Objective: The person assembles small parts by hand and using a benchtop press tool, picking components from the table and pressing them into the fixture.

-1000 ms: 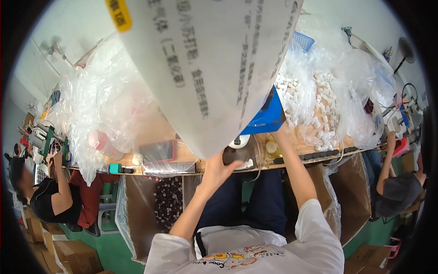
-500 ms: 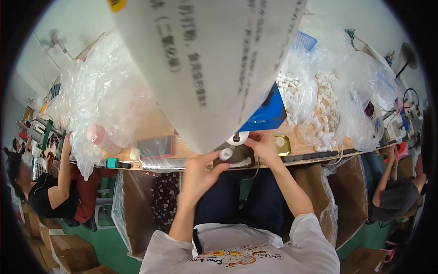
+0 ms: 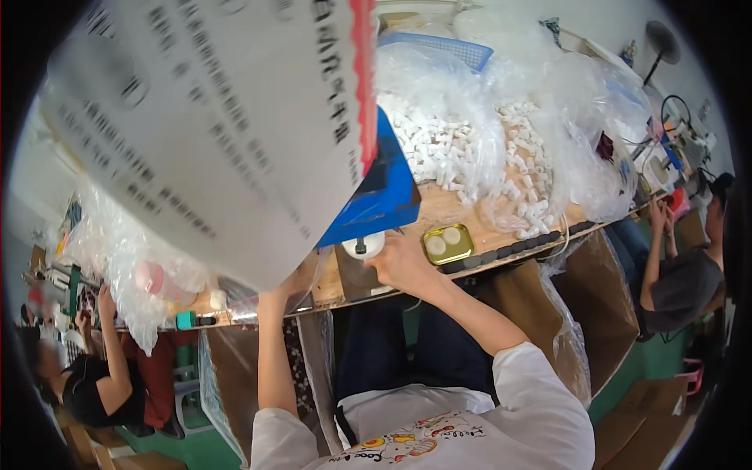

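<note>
A large white printed sheet (image 3: 235, 149) hangs close in front and covers much of the bench. My left hand (image 3: 291, 283) is at the bench edge, its fingers mostly hidden behind the sheet's lower end. My right hand (image 3: 403, 262) is at the front of a blue machine (image 3: 380, 204), its fingers curled together beside a white round part (image 3: 365, 246) with a black knob. What those fingers hold, if anything, is too small to tell. Just right of this hand sits a gold-rimmed tin (image 3: 448, 244) with two pale round pieces in it.
Many small white cylindrical pieces (image 3: 439, 145) lie loose on the bench among clear plastic bags (image 3: 583, 141). A blue basket (image 3: 439, 48) is at the back. A pink bottle (image 3: 160, 282) stands left. Open cardboard boxes (image 3: 599, 313) are below the bench edge. People work at both sides.
The view has swung to the right, and the sheet now covers more of the left. My left hand, which held a small white cylindrical piece, has moved left behind the sheet. The right stays by the machine.
</note>
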